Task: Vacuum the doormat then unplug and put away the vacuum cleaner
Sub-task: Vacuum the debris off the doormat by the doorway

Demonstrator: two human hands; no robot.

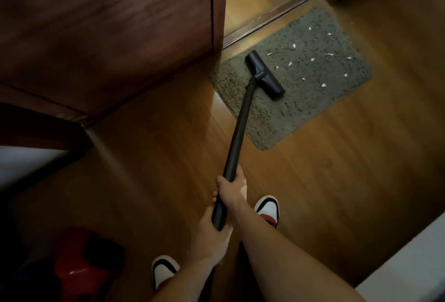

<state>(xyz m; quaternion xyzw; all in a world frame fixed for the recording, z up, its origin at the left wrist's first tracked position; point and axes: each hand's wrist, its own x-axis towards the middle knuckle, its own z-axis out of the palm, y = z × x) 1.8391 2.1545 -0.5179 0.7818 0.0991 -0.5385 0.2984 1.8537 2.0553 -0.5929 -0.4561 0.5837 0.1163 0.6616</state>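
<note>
Vacuuming looks barely started, tbh. The wand (pixel 238 133) is gripped by the left hand (pixel 212 236) and the right hand (pixel 232 188), fingers wrapped round it. The nozzle (pixel 265 75) is parked on the doormat (pixel 277 121) at 1 o'clock, with white scraps (pixel 293 46) scattered beyond. Unplugging and stowing are left.

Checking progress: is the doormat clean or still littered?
Littered: white scraps dot the doormat right of the vacuum head.
</note>
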